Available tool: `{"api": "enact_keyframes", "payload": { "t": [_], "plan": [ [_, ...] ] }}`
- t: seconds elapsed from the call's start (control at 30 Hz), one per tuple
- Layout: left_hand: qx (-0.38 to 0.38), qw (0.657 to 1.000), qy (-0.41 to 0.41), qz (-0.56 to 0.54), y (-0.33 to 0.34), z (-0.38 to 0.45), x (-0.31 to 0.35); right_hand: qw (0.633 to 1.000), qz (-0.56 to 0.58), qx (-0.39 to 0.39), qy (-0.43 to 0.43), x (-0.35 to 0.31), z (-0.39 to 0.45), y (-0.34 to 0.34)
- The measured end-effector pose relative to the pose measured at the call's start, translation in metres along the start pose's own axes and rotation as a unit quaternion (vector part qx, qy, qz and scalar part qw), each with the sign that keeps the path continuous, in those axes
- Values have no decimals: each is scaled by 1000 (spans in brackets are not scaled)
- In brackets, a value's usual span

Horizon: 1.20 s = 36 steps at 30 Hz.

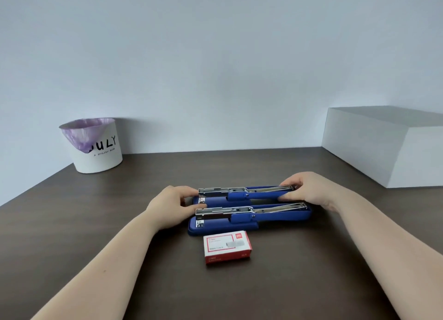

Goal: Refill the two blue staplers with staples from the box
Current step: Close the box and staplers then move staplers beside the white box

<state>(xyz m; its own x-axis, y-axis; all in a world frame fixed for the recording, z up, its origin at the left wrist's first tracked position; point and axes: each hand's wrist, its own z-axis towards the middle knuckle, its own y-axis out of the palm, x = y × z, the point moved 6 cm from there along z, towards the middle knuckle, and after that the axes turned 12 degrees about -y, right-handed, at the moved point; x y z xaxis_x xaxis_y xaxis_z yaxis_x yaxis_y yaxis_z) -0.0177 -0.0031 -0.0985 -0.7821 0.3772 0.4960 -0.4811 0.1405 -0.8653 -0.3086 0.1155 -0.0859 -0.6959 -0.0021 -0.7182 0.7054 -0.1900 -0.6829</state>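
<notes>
Two blue staplers lie side by side on the dark wooden table (72, 223), both flipped open flat with their metal staple channels facing up. My left hand (171, 203) grips the left end of the far stapler (239, 195), at its base. My right hand (309, 190) pinches the right end of that same stapler's opened top arm. The near stapler (247, 217) rests untouched just in front of it. A red and white staple box (226, 247) sits shut on the table in front of the near stapler, touched by neither hand.
A white paper bucket (96, 147) lined with a purple bag stands at the back left against the wall. A large white box (383, 144) occupies the back right corner of the table.
</notes>
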Motion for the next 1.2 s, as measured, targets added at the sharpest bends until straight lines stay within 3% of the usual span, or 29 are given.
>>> {"api": "enact_keyframes", "payload": {
  "t": [0.47, 0.63, 0.77, 0.93, 1.1, 1.2],
  "plan": [
    [11, 1000, -16, -19, -1, 2, 0, 999, -31, 18, -21, -4, 4, 2],
    [18, 1000, 1, -16, -2, 0, 6, 987, 11, 140, -75, -30, 4, -5],
    [32, 999, 11, -3, -3, 2, 6, 961, 117, 218, -126, -68, 7, -1],
    [38, 999, 14, -2, -2, 1, 5, 973, 94, 134, -162, -115, 18, 34],
    [55, 998, 13, -10, -3, -2, 5, 973, -94, 13, -209, -143, 28, 75],
    [57, 998, 13, -12, -4, -4, 6, 967, -144, -12, -208, -140, 34, 91]
  ]
}}
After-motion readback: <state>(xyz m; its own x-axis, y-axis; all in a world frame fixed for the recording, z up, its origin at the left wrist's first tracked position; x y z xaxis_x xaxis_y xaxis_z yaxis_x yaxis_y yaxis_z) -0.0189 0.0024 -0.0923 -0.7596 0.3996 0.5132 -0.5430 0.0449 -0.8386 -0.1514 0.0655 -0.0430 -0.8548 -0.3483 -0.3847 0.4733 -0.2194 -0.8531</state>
